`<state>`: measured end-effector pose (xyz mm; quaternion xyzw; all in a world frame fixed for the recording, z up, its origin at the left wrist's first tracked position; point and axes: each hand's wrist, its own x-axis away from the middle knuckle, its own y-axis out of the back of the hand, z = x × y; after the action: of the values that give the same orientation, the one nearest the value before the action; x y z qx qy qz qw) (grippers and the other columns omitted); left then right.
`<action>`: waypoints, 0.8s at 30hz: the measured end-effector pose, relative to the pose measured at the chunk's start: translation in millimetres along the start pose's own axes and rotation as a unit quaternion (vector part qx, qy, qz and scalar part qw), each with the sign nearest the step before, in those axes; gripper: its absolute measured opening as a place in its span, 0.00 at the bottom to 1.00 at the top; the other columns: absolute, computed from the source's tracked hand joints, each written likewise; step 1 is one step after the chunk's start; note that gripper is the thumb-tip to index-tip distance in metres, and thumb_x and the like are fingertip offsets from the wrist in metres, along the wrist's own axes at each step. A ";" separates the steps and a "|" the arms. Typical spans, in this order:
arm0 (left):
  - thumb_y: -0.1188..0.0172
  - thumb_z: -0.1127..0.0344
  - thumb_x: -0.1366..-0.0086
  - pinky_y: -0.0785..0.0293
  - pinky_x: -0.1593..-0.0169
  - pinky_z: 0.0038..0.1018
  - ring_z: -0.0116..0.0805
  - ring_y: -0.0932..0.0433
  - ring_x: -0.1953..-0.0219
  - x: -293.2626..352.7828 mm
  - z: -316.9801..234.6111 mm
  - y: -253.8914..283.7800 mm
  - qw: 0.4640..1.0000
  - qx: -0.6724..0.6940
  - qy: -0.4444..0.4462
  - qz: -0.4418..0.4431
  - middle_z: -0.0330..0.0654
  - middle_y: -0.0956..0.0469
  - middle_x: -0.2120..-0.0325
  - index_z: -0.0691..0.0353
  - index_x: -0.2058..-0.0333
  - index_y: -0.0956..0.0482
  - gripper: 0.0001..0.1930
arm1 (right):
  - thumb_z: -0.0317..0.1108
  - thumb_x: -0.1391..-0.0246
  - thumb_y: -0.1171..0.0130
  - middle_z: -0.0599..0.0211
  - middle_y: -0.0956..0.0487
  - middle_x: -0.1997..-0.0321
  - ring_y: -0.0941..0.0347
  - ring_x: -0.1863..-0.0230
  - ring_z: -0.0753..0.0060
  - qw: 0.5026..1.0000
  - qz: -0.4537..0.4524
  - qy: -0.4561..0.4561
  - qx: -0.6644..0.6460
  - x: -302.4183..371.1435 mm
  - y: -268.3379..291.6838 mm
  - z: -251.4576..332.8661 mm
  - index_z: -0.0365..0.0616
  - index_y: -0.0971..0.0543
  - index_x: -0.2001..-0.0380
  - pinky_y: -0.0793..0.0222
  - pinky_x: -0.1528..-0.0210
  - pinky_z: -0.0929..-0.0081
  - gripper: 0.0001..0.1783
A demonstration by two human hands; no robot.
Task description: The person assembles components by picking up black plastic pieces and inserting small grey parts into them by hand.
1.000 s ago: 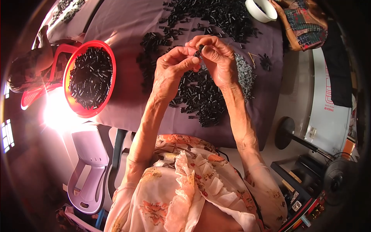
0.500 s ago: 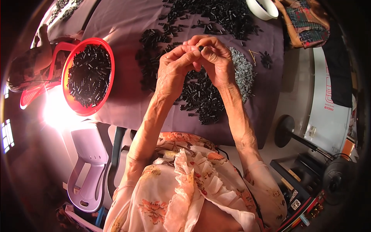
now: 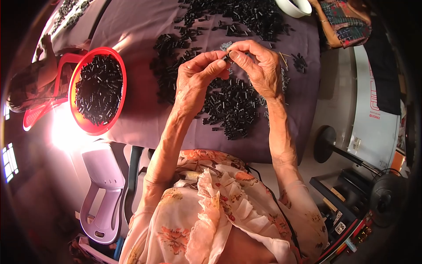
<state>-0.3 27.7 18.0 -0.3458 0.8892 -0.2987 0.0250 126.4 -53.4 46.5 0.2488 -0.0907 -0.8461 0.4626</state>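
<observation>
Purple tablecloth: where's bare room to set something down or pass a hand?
Free patches on the purple tablecloth: the upper-left stretch above the red bowl, and the near strip between the bowl and the central pile of small black parts. Crowded: the top-centre scatter of black parts, and under the left hand and right hand, pinched together.

Red bowl of black pieces, lilac plastic chair, white bowl, black fan.
</observation>
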 end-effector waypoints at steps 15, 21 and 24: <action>0.40 0.71 0.45 0.28 0.64 0.20 0.25 0.25 0.73 -1.3 3.7 0.0 1.000 0.011 -0.008 -0.002 0.40 0.22 0.73 0.68 0.65 0.24 0.10 | 0.31 0.48 0.45 0.70 0.23 0.75 0.28 0.73 0.81 0.999 -0.019 -0.029 -0.028 6.9 -6.5 -5.2 0.40 0.25 0.70 0.33 0.70 0.83 0.06; 0.41 0.71 0.44 0.28 0.64 0.21 0.25 0.25 0.73 -1.2 5.4 -0.3 1.000 0.017 -0.015 0.000 0.40 0.22 0.73 0.68 0.64 0.25 0.09 | 0.30 0.47 0.47 0.71 0.23 0.75 0.29 0.72 0.82 0.998 -0.031 -0.036 -0.030 7.4 -7.5 -3.1 0.40 0.25 0.69 0.34 0.69 0.84 0.05; 0.41 0.72 0.44 0.28 0.64 0.21 0.25 0.25 0.73 -0.1 2.7 -2.9 1.000 0.002 -0.010 -0.008 0.40 0.22 0.73 0.68 0.64 0.25 0.09 | 0.30 0.47 0.47 0.71 0.23 0.75 0.29 0.72 0.83 0.997 -0.033 -0.051 -0.051 7.4 -7.3 -3.1 0.40 0.25 0.69 0.34 0.68 0.85 0.05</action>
<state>2.2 24.7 17.4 -0.3563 0.8853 -0.2972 0.0325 119.3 -55.3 38.5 0.1840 -0.0625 -0.8758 0.4418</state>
